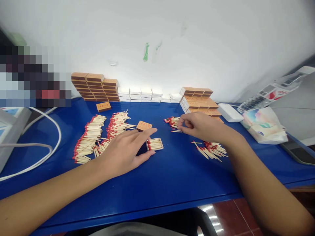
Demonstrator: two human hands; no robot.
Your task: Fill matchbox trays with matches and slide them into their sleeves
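Observation:
My left hand [125,149] lies around the left end of a small white matchbox tray [161,149] holding red-tipped matches. Its thumb and index finger are spread, with the thumb at the tray's near edge and the index finger above the far edge. Behind these fingers sits an orange matchbox cover [144,125]. At the right, my right hand [197,124] has its thumb and fingers pinched together at the edge of a small match pile [172,122]. Whatever lies between those fingertips is hidden. Below the right wrist is another match pile [212,151].
Long match rows [90,139] cover the left of the blue table [157,193]. Stacked brown matchboxes [95,87], white trays [141,94] and more boxes [199,102] line the wall. A single matchbox [103,106], white cables [55,127], tissue pack [263,126] and phone [301,152] lie around.

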